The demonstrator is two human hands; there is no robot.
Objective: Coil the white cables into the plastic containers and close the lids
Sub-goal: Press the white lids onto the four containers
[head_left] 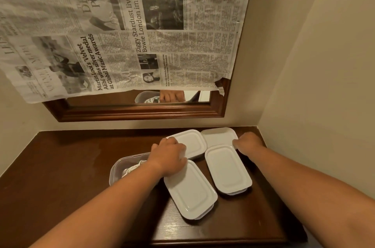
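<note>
The white cable [132,168] is seen in the open container [114,169], just beside the left hand [168,156]. The right hand [248,144] is laid at a far lid [218,136]. Grips cannot be told. If a loop is caught under a lid, it may not be shut.

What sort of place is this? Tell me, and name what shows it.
Likely a home room, perhaps a bedroom corner: a dark wooden table set into a corner of cream walls, with a wood-framed mirror above it, mostly covered by newspaper.
</note>
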